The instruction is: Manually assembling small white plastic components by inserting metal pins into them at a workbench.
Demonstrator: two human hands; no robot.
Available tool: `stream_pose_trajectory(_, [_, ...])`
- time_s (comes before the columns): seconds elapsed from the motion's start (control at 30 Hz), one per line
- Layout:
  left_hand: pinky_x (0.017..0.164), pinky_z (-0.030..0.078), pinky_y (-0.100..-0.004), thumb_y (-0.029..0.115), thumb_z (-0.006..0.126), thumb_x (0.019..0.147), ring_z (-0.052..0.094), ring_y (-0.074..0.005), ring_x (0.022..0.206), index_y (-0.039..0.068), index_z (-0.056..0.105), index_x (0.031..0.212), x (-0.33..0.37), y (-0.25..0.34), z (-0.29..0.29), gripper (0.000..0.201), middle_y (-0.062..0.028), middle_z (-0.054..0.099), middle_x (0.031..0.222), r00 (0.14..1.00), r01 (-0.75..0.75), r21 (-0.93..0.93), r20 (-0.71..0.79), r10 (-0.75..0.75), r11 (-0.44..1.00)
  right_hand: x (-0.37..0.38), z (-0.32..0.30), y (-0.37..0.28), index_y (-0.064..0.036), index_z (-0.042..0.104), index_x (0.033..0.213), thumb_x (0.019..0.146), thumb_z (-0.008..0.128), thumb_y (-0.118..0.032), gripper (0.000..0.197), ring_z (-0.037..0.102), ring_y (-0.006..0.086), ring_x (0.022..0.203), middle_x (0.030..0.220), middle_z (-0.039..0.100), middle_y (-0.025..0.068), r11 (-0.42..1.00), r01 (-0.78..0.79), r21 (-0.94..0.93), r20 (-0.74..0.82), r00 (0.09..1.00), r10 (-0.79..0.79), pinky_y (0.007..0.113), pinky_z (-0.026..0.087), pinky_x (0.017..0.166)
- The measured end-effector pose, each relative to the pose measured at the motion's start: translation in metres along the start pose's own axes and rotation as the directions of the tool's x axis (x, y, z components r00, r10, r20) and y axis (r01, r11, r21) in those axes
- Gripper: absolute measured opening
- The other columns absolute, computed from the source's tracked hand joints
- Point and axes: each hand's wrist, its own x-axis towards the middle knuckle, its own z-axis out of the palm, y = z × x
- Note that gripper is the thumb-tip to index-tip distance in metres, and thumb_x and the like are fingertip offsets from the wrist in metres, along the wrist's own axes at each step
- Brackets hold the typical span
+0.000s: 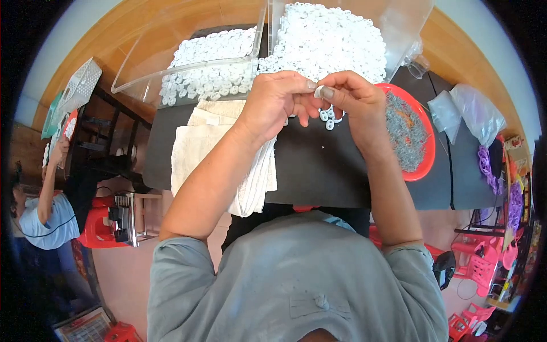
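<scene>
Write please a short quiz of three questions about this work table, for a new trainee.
1. True or false: the red tray holds small grey metal pieces.
2. What lies under the left forearm? A) cream folded cloth B) a book C) a blue bag
3. What do both hands pinch between their fingers?

Key: 1 true. 2 A. 3 A small white ring, held by the left hand and right hand, in front of the clear bins of white rings.

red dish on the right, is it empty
No, the red dish beside the right hand holds a heap of small grey metal pieces.
</scene>
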Motion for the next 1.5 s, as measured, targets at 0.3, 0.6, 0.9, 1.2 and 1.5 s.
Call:
stream_pose_trajectory(0.3, [0.046,0.049,-0.0295,0.015,0.061,0.083,0.064,-0.0234,0.059,-0.005,0.061,0.081,-0.001,0.004,-0.005,0.019,-0.0173,0.064,0.072,0.995,0.085,-0.039,0.048,-0.083,0.996,-0.002,0.006,-0.004,-0.0021,0.064,0.096,0.087,0.064,-0.007,0.010,0.057,0.0067,0.067,0.076,0.065,0.0017,0.998,-0.028,-0.050,0.030,0.999,0.029,0.019,0.038,0.053])
stream_pose_trajectory(0.6, [0.050,0.050,-0.0321,0.014,0.058,0.084,0.065,-0.0248,0.063,-0.004,0.061,0.083,-0.003,0.004,-0.005,0.019,-0.0178,0.065,0.076,0.991,0.093,-0.174,0.108,-0.075,0.980,-0.003,0.013,-0.025,-0.0019,0.065,0.097,0.087,0.065,-0.007,0.012,0.057,0.0061,0.066,0.076,0.065,0.0015,0.997,-0.075,-0.018,0.008,0.997,0.076,0.019,0.038,0.053])
stream_pose_trajectory(0.9, [0.043,0.049,-0.0323,0.008,0.059,0.079,0.064,-0.0256,0.055,-0.005,0.060,0.074,-0.008,0.007,0.005,0.014,-0.0185,0.065,0.069,0.996,0.073,-0.146,0.066,-0.064,0.987,-0.005,0.006,-0.038,-0.0025,0.064,0.096,0.087,0.065,-0.006,0.009,0.056,0.0041,0.067,0.076,0.065,0.0000,0.971,-0.062,-0.229,0.084,0.993,0.083,0.018,0.037,0.054])
stream_pose_trajectory(1.2, [0.036,0.042,-0.0273,0.006,0.056,0.073,0.057,-0.0192,0.045,-0.001,0.058,0.078,-0.007,-0.010,0.004,0.009,-0.0135,0.061,0.063,0.983,0.150,-0.075,-0.099,-0.157,0.986,-0.007,0.008,-0.005,-0.0017,0.063,0.095,0.086,0.065,-0.004,0.010,0.055,0.0043,0.066,0.075,0.064,0.0009,0.989,-0.010,-0.151,0.101,0.995,0.025,0.018,0.036,0.054])
stream_pose_trajectory(1.5, [0.046,0.045,-0.0246,-0.002,0.057,0.075,0.058,-0.0153,0.059,-0.002,0.061,0.092,-0.005,-0.012,0.016,0.017,-0.0103,0.062,0.077,0.980,0.017,-0.115,-0.193,-0.040,0.993,0.001,-0.001,-0.001,0.0001,0.061,0.094,0.086,0.059,-0.002,0.008,0.054,0.0089,0.062,0.073,0.060,0.0036,0.967,-0.168,0.193,-0.036,0.983,0.178,0.020,0.037,0.050])
